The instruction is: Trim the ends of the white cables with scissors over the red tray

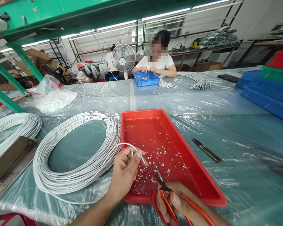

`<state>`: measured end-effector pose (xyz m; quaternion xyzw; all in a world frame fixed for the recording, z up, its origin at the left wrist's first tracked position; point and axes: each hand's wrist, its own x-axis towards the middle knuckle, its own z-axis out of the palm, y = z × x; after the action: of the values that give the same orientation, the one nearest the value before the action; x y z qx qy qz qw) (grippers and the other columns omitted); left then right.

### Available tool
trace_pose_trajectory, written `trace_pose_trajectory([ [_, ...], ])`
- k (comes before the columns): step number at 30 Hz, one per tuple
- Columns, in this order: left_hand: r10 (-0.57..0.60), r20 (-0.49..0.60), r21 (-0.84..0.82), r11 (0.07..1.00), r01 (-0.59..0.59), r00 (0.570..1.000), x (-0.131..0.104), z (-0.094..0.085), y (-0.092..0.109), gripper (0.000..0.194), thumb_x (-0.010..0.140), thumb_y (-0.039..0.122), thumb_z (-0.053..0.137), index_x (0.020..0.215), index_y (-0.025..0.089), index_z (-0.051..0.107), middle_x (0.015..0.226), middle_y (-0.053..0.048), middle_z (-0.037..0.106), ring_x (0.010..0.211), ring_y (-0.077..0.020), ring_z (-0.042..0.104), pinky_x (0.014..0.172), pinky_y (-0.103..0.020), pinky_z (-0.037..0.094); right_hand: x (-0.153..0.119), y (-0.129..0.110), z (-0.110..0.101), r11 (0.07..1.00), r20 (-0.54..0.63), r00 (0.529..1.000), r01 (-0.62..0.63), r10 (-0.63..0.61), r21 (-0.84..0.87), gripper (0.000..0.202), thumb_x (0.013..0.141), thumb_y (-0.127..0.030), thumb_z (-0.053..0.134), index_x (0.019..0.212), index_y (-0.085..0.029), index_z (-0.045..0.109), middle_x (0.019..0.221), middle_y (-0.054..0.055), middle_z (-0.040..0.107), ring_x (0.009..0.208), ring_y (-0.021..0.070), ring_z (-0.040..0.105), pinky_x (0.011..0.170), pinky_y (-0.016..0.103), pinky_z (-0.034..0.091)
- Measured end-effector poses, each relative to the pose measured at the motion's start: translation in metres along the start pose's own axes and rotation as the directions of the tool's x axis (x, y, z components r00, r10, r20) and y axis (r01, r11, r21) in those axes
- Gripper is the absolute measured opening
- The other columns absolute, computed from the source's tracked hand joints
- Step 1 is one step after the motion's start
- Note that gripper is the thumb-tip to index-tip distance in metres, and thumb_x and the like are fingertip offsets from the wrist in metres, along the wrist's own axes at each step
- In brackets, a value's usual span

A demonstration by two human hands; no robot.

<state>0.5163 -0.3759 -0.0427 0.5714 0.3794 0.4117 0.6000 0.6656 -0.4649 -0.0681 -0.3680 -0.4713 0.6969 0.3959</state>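
Over the near left part of a red tray, my left hand pinches a white cable close to its end. The cable arches back to a large coil of white cable on the left. My right hand grips red-handled cutting pliers above the tray's near edge. Their jaws are parted and point towards the cable end, with a gap between. Small white and silvery scraps lie scattered on the tray floor.
Thread snips lie right of the tray. Another cable coil and a brown metal block are at left. Across the table a person works over a blue tray. Stacked blue bins stand at right.
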Motion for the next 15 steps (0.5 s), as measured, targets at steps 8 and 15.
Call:
trace_pose_trajectory([
  [8, -0.032, 0.003, 0.071, 0.997, 0.032, 0.999, -0.002, 0.0009, 0.0008, 0.029, 0.083, 0.041, 0.053, 0.084, 0.014, 0.064, 0.037, 0.01, 0.03, 0.032, -0.0049, 0.02, 0.037, -0.021, 0.013, 0.0018, 0.0082, -0.0073, 0.984, -0.025, 0.984, -0.177, 0.177, 0.032, 0.054, 0.078, -0.069, 0.041, 0.068, -0.016, 0.048, 0.053, -0.001, 0.049, 0.04, 0.0087, 0.046, 0.038, 0.018, 0.036],
  [15, -0.048, 0.012, 0.064, 0.997, 0.047, 0.999, -0.0017, 0.0023, 0.002, 0.03, 0.081, 0.042, 0.055, 0.084, 0.015, 0.066, 0.037, 0.009, 0.03, 0.033, -0.0055, 0.021, 0.036, -0.021, 0.015, 0.0013, 0.0075, -0.0079, 0.976, -0.032, 0.976, -0.216, 0.215, -0.018, 0.056, 0.076, -0.072, 0.04, 0.066, -0.017, 0.048, 0.052, -0.002, 0.047, 0.038, 0.0085, 0.043, 0.038, 0.019, 0.037],
])
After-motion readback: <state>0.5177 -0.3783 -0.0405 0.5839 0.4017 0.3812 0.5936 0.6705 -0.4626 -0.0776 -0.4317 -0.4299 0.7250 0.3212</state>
